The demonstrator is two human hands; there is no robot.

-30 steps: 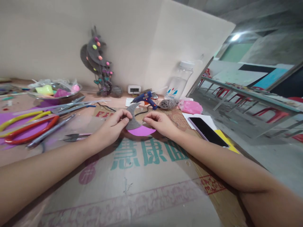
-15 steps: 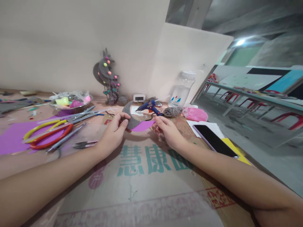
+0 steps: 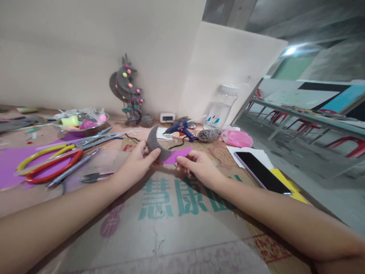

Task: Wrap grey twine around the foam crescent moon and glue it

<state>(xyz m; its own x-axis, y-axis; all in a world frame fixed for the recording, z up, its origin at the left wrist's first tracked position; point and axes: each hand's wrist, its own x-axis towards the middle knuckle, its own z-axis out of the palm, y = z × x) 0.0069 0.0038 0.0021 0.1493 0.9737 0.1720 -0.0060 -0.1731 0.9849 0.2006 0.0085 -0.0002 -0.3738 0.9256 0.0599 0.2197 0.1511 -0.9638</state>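
Note:
My left hand (image 3: 143, 160) pinches a grey crescent moon (image 3: 156, 144), which looks wrapped in yarn, near its lower left curve. A strip of purple paper (image 3: 177, 155) meets the moon's lower tip; whether it is stuck there I cannot tell. My right hand (image 3: 196, 164) closes thumb and fingers on the strip's right end. Just beyond both hands lies a blue glue gun (image 3: 180, 130) with a small red light, its nozzle over a white card (image 3: 164, 133). Under my hands is a printed cardboard sheet (image 3: 182, 236).
Scissors with yellow and red handles (image 3: 51, 160) lie left on purple paper (image 3: 8, 163), near a metal bowl (image 3: 81, 131). A decorated moon ornament (image 3: 125, 89) stands against the wall. Grey yarn (image 3: 209, 134), a water bottle (image 3: 221, 108) and a phone (image 3: 261, 173) are on the right.
The moon has tilted and shows more of its face, and the purple strip now angles up to the right. My right thumb has moved over the strip. The view has shifted slightly.

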